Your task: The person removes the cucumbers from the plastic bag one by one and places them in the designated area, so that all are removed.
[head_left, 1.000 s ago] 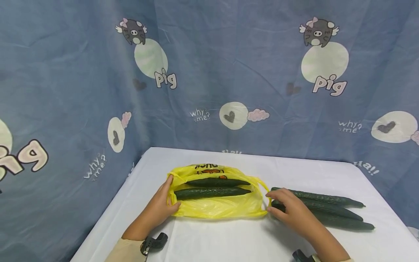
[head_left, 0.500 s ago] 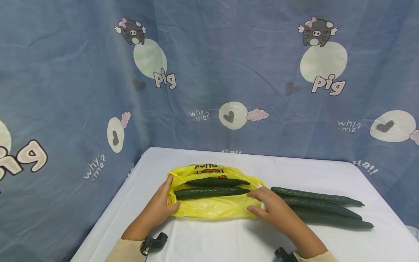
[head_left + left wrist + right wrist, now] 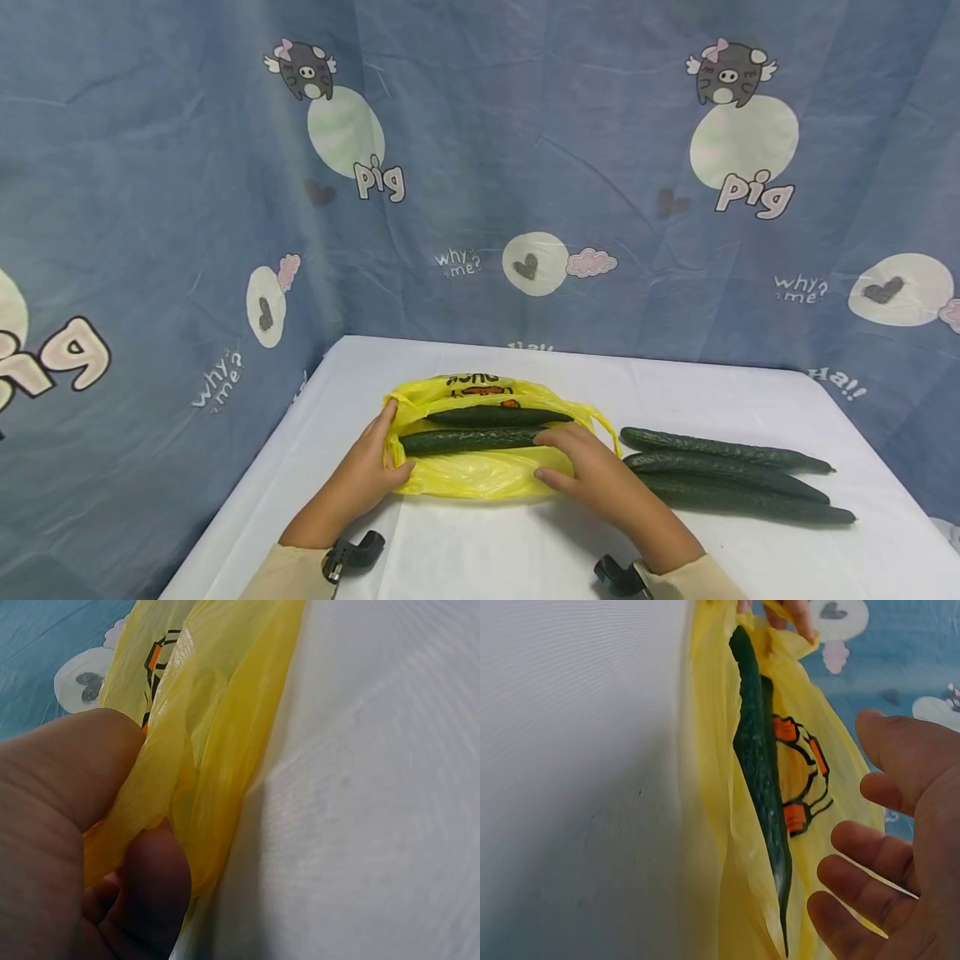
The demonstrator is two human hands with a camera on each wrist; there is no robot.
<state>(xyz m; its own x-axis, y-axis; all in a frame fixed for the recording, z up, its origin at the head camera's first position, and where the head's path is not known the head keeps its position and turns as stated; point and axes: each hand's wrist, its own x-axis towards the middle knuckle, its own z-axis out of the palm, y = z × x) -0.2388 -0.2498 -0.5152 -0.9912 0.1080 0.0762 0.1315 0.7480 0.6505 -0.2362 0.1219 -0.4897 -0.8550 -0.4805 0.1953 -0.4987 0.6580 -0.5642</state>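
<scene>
A yellow plastic bag [image 3: 480, 483] lies on the table with its mouth spread toward me. Two dark green cucumbers rest inside, a front cucumber [image 3: 471, 441] and a back cucumber [image 3: 495, 416]. My left hand [image 3: 367, 463] pinches the bag's left edge; in the left wrist view, thumb and fingers of the left hand [image 3: 82, 817] hold the thin film. My right hand [image 3: 591, 468] is over the bag's right part, near the front cucumber's tip. In the right wrist view, the right hand [image 3: 907, 847] has its fingers spread and holds nothing, with a cucumber [image 3: 761, 772] beyond it.
Right of the bag, three more cucumbers lie side by side: a far one [image 3: 727, 450], a middle one [image 3: 727, 477] and a near one [image 3: 750, 502]. They rest on a white-covered table [image 3: 480, 554]. A blue printed curtain [image 3: 480, 150] hangs behind and at the sides.
My right hand has moved left, from the bag's right-hand handle near the loose cucumbers to over the front cucumber's right end. The left hand has kept its hold on the bag.
</scene>
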